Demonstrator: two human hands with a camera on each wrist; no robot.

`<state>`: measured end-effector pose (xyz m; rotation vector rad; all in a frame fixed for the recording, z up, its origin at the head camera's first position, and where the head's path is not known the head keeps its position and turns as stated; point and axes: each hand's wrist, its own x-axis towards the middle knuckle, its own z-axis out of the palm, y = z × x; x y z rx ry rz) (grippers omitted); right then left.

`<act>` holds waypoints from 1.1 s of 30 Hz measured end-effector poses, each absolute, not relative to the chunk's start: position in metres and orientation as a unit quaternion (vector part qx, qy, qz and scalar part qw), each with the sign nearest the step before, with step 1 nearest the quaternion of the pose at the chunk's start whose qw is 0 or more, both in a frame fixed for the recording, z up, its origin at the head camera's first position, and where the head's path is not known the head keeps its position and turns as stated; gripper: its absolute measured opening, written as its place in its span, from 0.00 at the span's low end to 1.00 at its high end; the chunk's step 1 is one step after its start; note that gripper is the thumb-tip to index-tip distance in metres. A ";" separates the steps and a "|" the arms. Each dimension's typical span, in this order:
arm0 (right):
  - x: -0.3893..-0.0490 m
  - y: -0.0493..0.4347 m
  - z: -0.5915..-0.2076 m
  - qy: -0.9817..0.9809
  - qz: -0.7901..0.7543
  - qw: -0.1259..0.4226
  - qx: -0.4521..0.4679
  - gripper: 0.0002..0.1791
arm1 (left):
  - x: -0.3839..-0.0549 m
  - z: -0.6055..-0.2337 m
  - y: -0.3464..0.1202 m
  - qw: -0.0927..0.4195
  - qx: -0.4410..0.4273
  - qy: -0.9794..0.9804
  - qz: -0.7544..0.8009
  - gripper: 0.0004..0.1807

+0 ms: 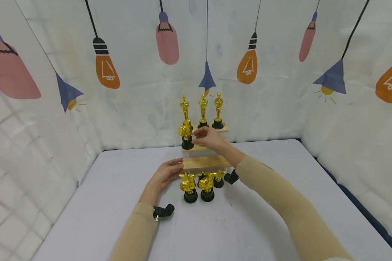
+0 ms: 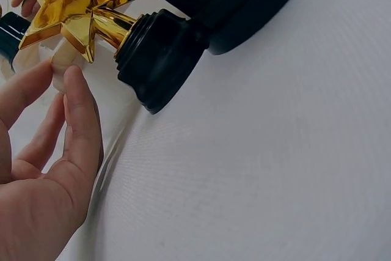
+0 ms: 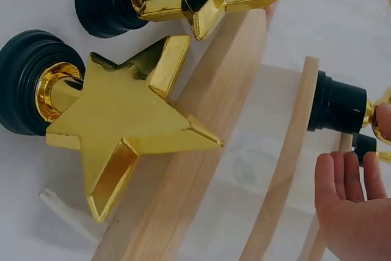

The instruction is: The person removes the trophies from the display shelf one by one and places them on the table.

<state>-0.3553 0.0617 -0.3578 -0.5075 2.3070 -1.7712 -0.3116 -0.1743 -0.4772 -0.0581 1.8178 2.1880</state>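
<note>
On the left end of the middle step of a wooden stand [image 1: 204, 162] is a gold thumbs-up trophy [image 1: 184, 131] with a black base. My right hand [image 1: 209, 139] is right beside it, fingers loosely extended and fingertips close to its gold part. In the right wrist view, the base [image 3: 337, 105] rests upright on the step. My left hand [image 1: 164, 173] holds the left end of the front step, thumb and fingertips at the wood. Two more thumbs-up trophies [image 1: 190, 188] [image 1: 207, 187] stand on the table before the stand, with star trophies [image 1: 218, 178] close behind them.
Three gold figure trophies [image 1: 203, 108] stand in a row on the top step. A white cloth covers the table [image 1: 117, 188]. Behind it hangs a white curtain [image 1: 134, 108] printed with lamps. Wrist cameras [image 1: 164, 210] sit on both arms.
</note>
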 end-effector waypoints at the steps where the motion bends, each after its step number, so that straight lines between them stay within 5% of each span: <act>1: -0.356 0.061 -0.358 0.775 -0.601 0.097 -0.169 0.26 | -0.311 -0.477 -0.174 0.148 -0.018 0.632 0.760 0.28; 33: -0.362 0.031 -0.372 0.805 -0.573 0.066 -0.138 0.26 | -0.308 -0.475 -0.173 0.147 -0.013 0.634 0.759 0.29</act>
